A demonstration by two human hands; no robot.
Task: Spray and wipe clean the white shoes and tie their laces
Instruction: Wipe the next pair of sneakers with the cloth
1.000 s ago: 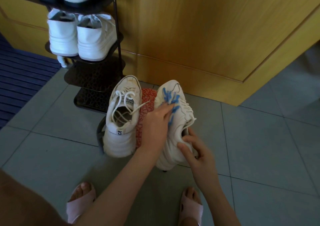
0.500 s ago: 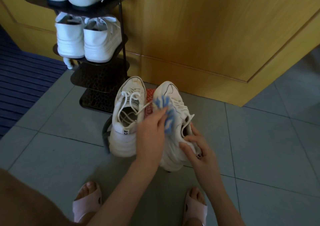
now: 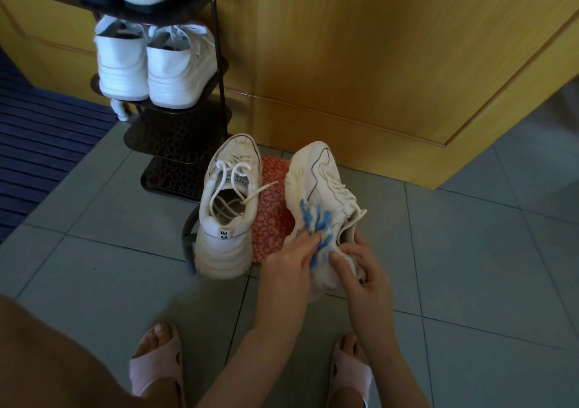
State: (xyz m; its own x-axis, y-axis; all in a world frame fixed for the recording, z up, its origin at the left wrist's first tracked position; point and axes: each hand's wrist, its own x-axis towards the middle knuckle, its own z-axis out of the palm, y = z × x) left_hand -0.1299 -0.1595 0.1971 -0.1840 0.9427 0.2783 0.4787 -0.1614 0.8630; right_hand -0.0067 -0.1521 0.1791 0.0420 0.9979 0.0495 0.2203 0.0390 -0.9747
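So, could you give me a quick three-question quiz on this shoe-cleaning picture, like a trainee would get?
1. True or false: the left hand holds a spray bottle.
2. Which hand grips the heel of the tilted shoe? A) the left hand B) the right hand C) neither
3. Fill in: between the tilted shoe and the upright shoe shows a ___ patterned pad.

Key: 1 false, it holds a blue-and-white cloth against the tilted shoe. 2 B. 3 red.
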